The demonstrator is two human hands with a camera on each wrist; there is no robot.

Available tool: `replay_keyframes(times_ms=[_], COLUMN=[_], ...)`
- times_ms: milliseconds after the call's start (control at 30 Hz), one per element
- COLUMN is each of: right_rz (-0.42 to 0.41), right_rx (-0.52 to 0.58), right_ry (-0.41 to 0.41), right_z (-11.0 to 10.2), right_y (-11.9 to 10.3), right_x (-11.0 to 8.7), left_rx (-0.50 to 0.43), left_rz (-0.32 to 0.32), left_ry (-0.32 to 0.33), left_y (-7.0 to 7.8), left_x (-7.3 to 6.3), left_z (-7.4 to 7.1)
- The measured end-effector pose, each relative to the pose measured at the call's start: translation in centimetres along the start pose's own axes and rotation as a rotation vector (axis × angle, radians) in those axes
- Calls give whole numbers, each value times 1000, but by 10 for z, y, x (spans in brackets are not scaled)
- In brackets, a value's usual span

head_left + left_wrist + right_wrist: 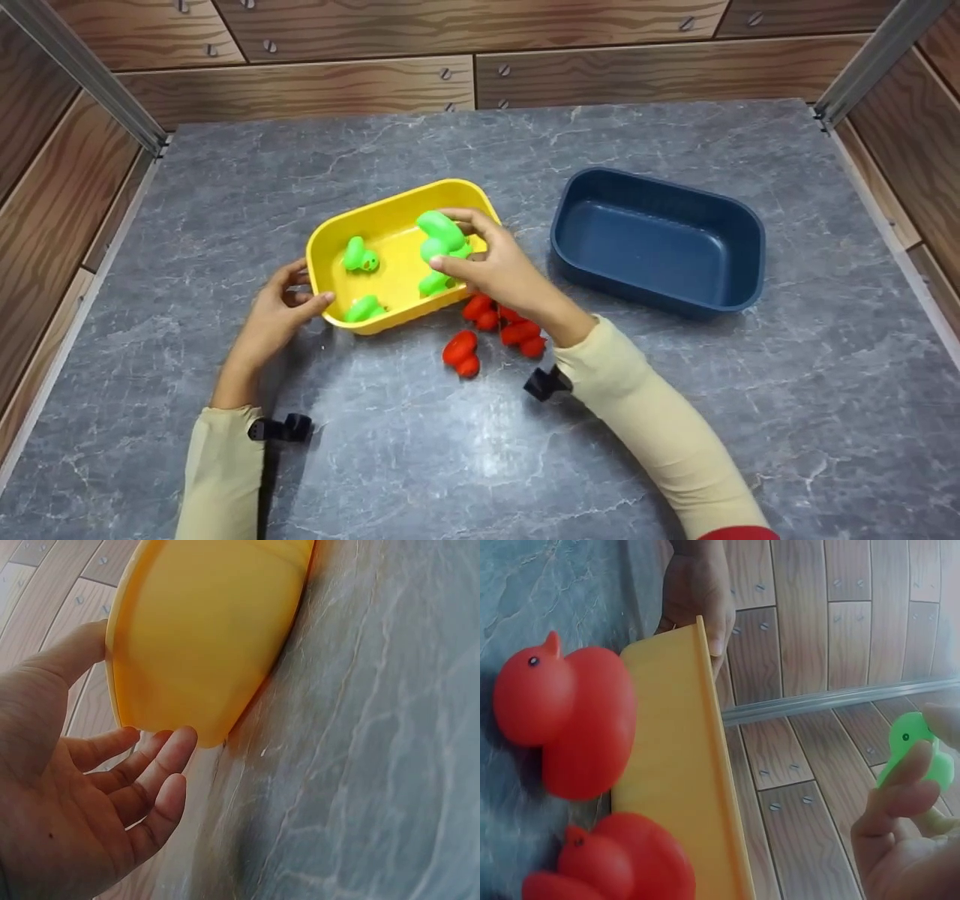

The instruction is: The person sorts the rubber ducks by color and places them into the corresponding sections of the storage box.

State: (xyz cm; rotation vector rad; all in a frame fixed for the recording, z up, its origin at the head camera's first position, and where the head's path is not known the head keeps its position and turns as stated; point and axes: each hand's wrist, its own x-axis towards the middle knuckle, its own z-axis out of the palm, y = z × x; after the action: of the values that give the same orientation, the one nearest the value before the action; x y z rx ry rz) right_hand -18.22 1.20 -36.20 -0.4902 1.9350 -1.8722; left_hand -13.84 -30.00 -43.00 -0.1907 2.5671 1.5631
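My right hand (pixel 487 255) pinches a green rubber duck (pixel 441 232) between thumb and fingers, over the right part of a yellow bin (pixel 405 196). The held duck (pixel 911 736) also shows in the right wrist view, raised above the bin's rim. Inside the bin lie several more green rubber ducks (pixel 360 256); the right hand partly hides those at that end. At the bin's left end my left hand (pixel 274 311) grips it, thumb at the rim and fingertips against the outer wall (pixel 202 637).
Several red rubber ducks (pixel 460 352) lie on the grey marbled table (pixel 375 450) just in front of the yellow bin, some partly behind the right wrist. A dark blue bin (pixel 652 251) stands to the right with nothing in it. Wood-patterned walls (pixel 300 90) enclose the table.
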Motion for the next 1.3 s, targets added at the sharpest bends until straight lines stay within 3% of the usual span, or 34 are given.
replay_keyframes(times_ms=[300,900,1300], right_rz=[-9,33,52], right_rx=[-30,-177,-272], right_ry=[79,88,105], right_z=[13,32,31], right_y=[9,13,24], right_x=[20,48,56], left_rx=[-16,2,5], left_rz=[7,25,13], left_ry=[-8,3,-5], left_y=[1,1,1], left_x=[-1,-2,-2], left_z=[-1,-1,-1])
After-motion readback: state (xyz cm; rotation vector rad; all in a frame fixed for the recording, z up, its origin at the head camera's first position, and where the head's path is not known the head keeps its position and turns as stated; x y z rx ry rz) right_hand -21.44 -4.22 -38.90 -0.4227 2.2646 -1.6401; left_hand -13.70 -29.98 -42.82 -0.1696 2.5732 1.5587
